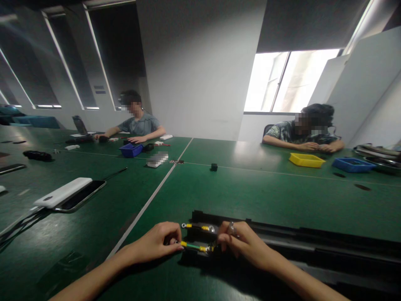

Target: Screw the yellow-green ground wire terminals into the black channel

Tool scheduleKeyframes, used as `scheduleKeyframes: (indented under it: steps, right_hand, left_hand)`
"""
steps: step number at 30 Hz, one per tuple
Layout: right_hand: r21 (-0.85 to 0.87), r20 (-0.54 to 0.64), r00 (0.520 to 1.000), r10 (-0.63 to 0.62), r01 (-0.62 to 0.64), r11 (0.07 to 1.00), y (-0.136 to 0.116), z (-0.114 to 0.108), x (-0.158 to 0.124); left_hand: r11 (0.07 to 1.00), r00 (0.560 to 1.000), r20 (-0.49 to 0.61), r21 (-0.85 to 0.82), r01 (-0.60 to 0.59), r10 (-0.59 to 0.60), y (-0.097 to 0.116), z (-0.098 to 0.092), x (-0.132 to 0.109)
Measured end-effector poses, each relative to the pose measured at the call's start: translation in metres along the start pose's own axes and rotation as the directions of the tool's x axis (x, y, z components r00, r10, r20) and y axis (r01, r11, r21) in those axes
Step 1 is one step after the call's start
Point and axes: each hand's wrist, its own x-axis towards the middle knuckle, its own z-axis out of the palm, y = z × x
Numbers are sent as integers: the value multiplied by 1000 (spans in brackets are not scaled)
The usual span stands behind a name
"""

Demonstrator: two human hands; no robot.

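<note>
Pinching the left end of the green wire in the left hand; curling the right hand beside its right-hand terminal (cannot tell whether gripping anything). Lying at the left edge of the black channel on the tabletop. Could twist if tugged sideways, or snag the black wire.

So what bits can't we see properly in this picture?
All in the head view:
Left tip of the green wire: mostly hidden by the left hand.
What the right hand pinches, if anything: hidden by its fingers and shadow.
Long black channel: cut off by the right edge.
Dark cables: cut off by the left edge.
</note>
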Motion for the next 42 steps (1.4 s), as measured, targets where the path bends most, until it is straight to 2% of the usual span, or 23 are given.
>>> scheduleKeyframes:
  steps: [36, 42]
  right_hand:
    - [-25, -18, 1000, -17, 17, 1000, 1, -1, -1]
    - [24, 1, 1000, 5, -5, 1000, 1, 0, -1]
  left_hand:
    - [1000, 1000, 3, -5, 3, -3, -1, 1, 0]
    - [1000, 1000, 1, -7, 13, -13, 1, 0, 0]
